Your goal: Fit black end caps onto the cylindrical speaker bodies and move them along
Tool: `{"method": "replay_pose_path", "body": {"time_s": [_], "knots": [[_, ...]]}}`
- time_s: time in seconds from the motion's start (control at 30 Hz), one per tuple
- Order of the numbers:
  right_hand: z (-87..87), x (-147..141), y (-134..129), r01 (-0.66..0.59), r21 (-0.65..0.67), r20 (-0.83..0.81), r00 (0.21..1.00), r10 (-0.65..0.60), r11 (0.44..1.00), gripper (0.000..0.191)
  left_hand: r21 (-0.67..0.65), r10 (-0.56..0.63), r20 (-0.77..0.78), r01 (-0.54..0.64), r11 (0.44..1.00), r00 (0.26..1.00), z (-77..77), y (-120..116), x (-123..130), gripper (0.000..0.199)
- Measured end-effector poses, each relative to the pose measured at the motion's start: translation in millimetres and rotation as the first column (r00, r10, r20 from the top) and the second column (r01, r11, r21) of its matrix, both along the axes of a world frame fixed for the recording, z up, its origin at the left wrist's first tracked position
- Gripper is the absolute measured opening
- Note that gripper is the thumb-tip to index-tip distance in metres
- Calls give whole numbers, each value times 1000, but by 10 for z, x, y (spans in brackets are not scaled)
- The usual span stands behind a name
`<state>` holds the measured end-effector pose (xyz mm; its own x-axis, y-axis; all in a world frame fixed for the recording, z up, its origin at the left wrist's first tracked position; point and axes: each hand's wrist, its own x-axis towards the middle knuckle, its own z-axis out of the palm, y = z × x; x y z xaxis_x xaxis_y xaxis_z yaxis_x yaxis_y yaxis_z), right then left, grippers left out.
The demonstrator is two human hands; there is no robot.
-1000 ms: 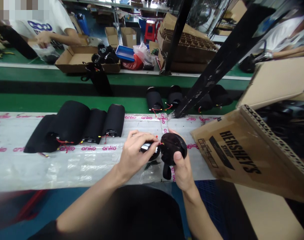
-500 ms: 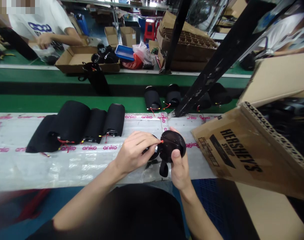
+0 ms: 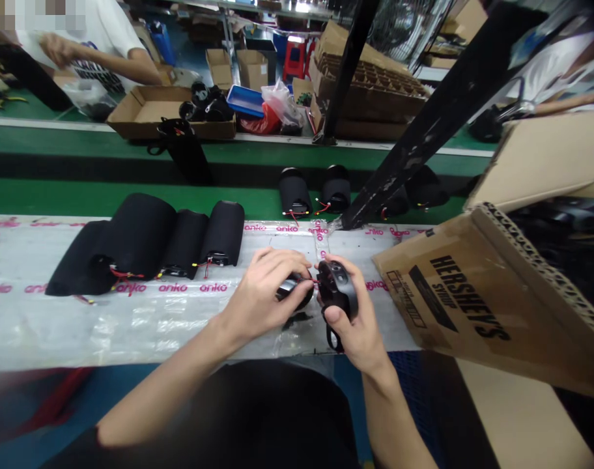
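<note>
I'm keeping my right hand point(image 3: 262, 293) clenched around a black padded cylinder point(image 3: 293, 293) and my left hand point(image 3: 358, 322) gripping a round black cap point(image 3: 337, 288) above a clear plastic sheet point(image 3: 131, 326); a hard tug could snap the thin red wire point(image 3: 315, 282).

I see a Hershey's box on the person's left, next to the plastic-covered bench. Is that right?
Not quite: the Hershey's box is on the person's right, as the head view shows, next to the plastic-covered bench.
</note>
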<state>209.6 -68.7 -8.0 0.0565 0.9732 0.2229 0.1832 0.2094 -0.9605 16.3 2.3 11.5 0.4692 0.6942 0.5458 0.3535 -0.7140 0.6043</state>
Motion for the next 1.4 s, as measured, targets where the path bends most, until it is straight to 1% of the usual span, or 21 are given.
{"method": "replay_pose_path", "body": {"time_s": [0.1,0.17,0.27,0.33,0.43,0.5,0.57,0.67,0.73,0.77,0.83,0.87,0.9,0.97,1.03,1.07,1.17,1.23,1.27,1.33,1.4], "knots": [[111,16,-52,-125,-102,-53,991,120,987,80,-36,32,-9,-32,999,999,-52,-5,-46,3],[152,16,-84,-171,-142,-52,985,165,975,87,-54,38,21,-37,998,999,-103,-19,-53,5],[145,-12,-98,-144,-181,-26,990,141,973,90,-63,9,73,-4,998,997,-178,-50,-51,10],[113,-37,-83,-116,-185,-27,993,113,976,88,-108,-22,96,32,994,995,-213,-64,-63,17],[77,-64,-43,-72,-149,22,997,76,986,88,-198,10,145,20,980,989,-249,-67,-99,16],[82,-77,-14,-40,-100,124,991,53,994,88,-218,20,165,17,976,986,-274,-66,-114,14],[107,-93,15,-31,-38,233,972,39,999,86,-218,-5,177,44,975,984,-304,-66,-118,18],[152,-125,61,-35,29,328,944,23,999,83,-268,-12,231,75,960,973,-351,-58,-135,21],[166,-148,91,-36,61,358,934,12,997,82,-389,-2,356,150,909,935,-378,-40,-174,21],[165,-159,108,-37,70,376,927,8,997,83,-454,11,455,221,863,891,-391,-28,-201,20],[147,-184,145,-33,76,420,907,-2,997,83,-534,67,639,378,756,767,-414,-1,-252,19],[132,-199,166,-32,70,440,898,-2,997,83,-550,92,686,431,716,722,-426,11,-269,22],[113,-216,187,-33,59,453,892,3,998,84,-565,96,692,454,689,715,-438,20,-276,27],[74,-253,224,-31,43,455,890,8,999,84,-598,52,615,422,681,787,-465,28,-254,39],[37,-286,237,4,37,445,895,-20,999,82,-608,37,517,337,719,855,-494,27,-192,44],[19,-296,231,30,39,443,896,-45,999,82,-605,57,488,290,741,871,-508,24,-155,45],[-53,-303,152,55,5,361,931,-53,998,93,-595,149,475,191,780,867,-536,-3,-57,46],[-132,-309,73,44,-41,172,984,-37,998,92,-595,183,486,170,786,855,-543,-47,-19,44],[-179,-322,35,61,-63,59,997,-57,996,85,-593,205,498,158,790,843,-544,-77,-7,42],[-278,-377,-24,142,-96,-123,980,-154,985,63,-586,260,529,125,801,808,-548,-150,10,36],[-354,-462,-54,221,-129,-226,943,-245,967,48,-571,315,562,84,817,765,-555,-226,20,32]]}}
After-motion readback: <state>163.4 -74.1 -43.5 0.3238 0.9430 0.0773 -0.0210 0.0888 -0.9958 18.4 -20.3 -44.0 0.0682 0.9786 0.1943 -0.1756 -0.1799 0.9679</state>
